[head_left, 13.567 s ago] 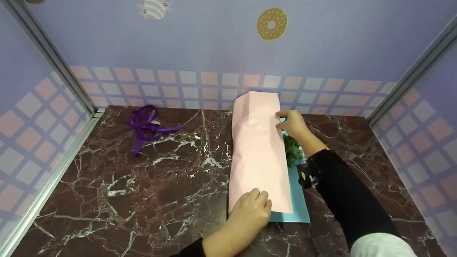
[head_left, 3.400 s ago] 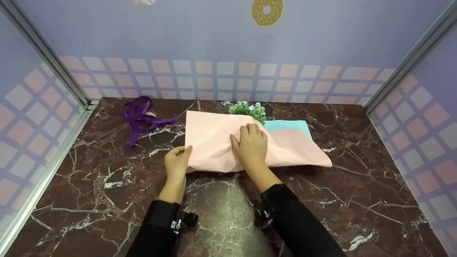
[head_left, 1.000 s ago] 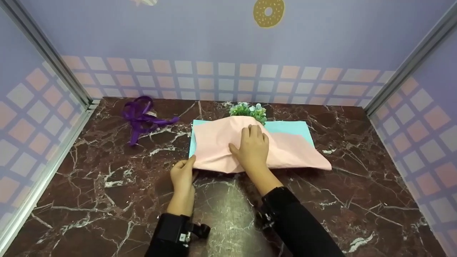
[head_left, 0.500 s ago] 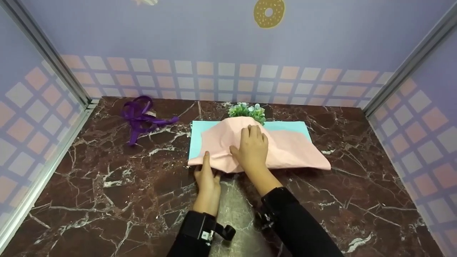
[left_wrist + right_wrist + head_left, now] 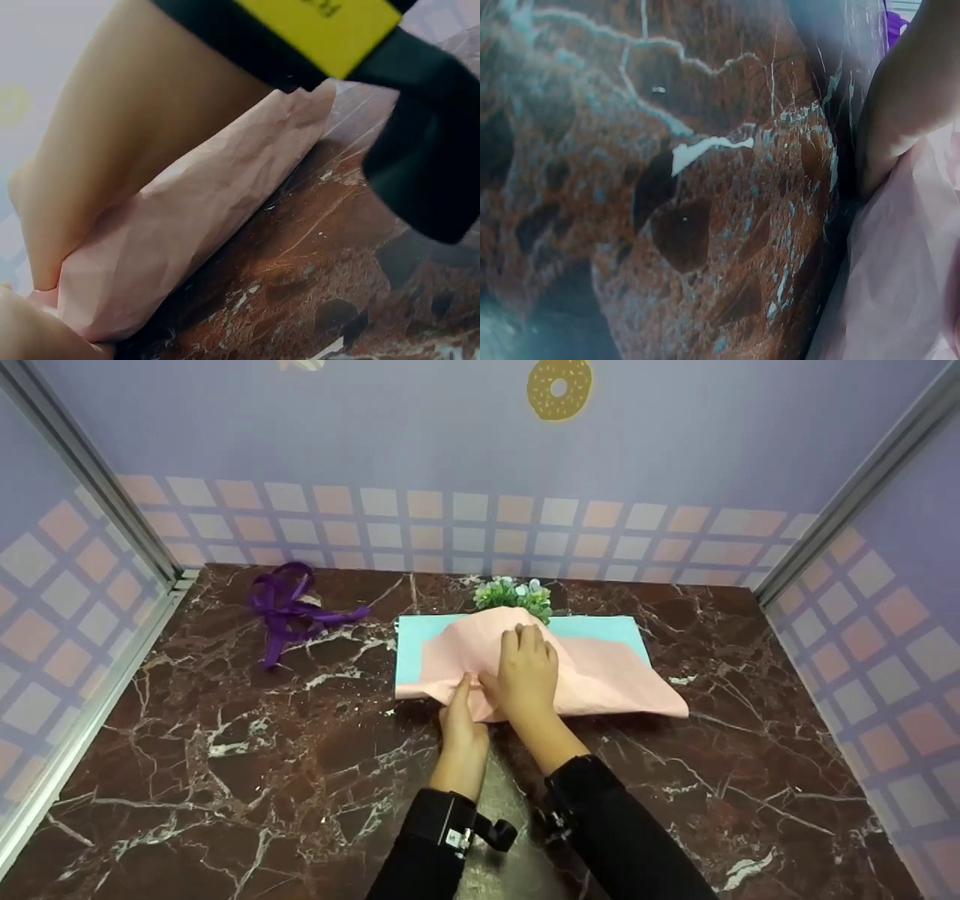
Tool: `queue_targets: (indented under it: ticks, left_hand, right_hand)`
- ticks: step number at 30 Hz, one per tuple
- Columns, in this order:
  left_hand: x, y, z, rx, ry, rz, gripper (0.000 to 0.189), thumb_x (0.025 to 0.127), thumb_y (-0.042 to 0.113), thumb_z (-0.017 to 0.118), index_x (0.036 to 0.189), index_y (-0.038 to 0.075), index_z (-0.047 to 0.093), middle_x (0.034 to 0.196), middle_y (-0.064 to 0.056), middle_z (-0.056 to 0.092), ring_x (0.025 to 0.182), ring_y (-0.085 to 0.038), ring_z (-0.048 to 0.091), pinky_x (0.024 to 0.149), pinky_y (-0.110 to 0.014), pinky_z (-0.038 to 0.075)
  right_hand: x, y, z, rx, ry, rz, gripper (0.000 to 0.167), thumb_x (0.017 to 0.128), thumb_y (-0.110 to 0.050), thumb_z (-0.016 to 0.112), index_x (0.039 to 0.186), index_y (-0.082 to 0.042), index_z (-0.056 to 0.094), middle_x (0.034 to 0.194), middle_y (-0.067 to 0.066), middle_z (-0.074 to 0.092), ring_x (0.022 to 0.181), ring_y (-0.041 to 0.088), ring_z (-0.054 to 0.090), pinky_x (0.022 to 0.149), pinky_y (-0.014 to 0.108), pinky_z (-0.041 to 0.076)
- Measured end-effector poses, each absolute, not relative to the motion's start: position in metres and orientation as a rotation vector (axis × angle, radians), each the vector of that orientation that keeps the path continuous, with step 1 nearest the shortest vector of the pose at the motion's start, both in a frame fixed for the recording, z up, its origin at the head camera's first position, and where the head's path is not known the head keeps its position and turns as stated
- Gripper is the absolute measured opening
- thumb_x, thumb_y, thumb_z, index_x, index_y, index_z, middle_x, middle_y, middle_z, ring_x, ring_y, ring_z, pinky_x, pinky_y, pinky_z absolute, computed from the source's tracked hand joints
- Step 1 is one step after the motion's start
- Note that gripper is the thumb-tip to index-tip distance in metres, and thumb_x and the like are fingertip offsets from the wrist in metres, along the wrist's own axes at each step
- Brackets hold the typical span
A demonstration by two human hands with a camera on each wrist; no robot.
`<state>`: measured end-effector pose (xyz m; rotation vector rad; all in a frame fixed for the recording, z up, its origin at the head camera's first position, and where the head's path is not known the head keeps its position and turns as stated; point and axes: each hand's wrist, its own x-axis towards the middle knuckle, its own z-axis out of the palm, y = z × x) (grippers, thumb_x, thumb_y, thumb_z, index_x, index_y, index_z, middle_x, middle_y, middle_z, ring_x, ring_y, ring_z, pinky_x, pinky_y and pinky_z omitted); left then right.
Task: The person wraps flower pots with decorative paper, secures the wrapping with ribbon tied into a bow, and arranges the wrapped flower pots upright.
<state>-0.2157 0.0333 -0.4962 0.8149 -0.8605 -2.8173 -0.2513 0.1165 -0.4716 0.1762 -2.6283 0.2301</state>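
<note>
A bunch of small white-and-green flowers pokes out at the far side of a bundle wrapped in pink paper. Light blue paper shows beneath, at both far corners. My right hand grips the gathered middle of the pink paper from above, fingers bent over it. Close at its left, my left hand pinches the near edge, thumb on top and the other fingers mostly hidden below. In the left wrist view the right forearm crosses over the creased pink paper. The flower stems are hidden inside.
A tangled purple ribbon lies at the back left of the brown marbled table. A patterned wall closes off the back, and side panels stand left and right.
Over the last second my left hand slid right along the near edge, gathering the pink paper inward and baring blue paper at left. My right hand stayed put. Much earlier the bundle lay lengthwise.
</note>
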Motion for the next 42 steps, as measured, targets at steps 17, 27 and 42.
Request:
queue_targets:
  ticks: [17, 27, 42]
  left_hand:
    - [-0.207, 0.036, -0.501, 0.657, -0.812, -2.772, 0.051, 0.108, 0.025, 0.028, 0.138, -0.015, 0.035, 0.14, -0.03, 0.043, 0.128, -0.033, 0.044, 0.107, -0.037, 0.037]
    - [-0.206, 0.039, -0.5, 0.479, -0.928, -2.763, 0.053, 0.108, 0.028, 0.026, 0.137, -0.015, 0.038, 0.134, -0.029, 0.05, 0.115, -0.026, 0.055, 0.104, -0.037, 0.041]
    - [-0.201, 0.045, -0.494, 0.198, -1.275, -2.811, 0.06, 0.106, 0.037, 0.025, 0.142, -0.01, 0.038, 0.133, -0.023, 0.053, 0.109, -0.021, 0.059, 0.094, -0.032, 0.048]
  right_hand:
    - [-0.253, 0.118, -0.472, 0.151, -2.673, 0.247, 0.073, 0.065, -0.046, 0.085, 0.112, -0.002, 0.051, 0.119, 0.017, 0.047, 0.102, 0.033, 0.053, 0.094, 0.045, 0.041]
    - [-0.252, 0.123, -0.471, 0.161, -2.678, 0.28, 0.072, 0.07, -0.046, 0.082, 0.117, -0.001, 0.052, 0.124, 0.019, 0.047, 0.107, 0.034, 0.052, 0.097, 0.044, 0.041]
    - [-0.25, 0.134, -0.476, 0.24, -2.583, 0.48, 0.067, 0.07, -0.036, 0.081, 0.12, 0.002, 0.057, 0.121, 0.02, 0.049, 0.105, 0.036, 0.053, 0.095, 0.046, 0.043]
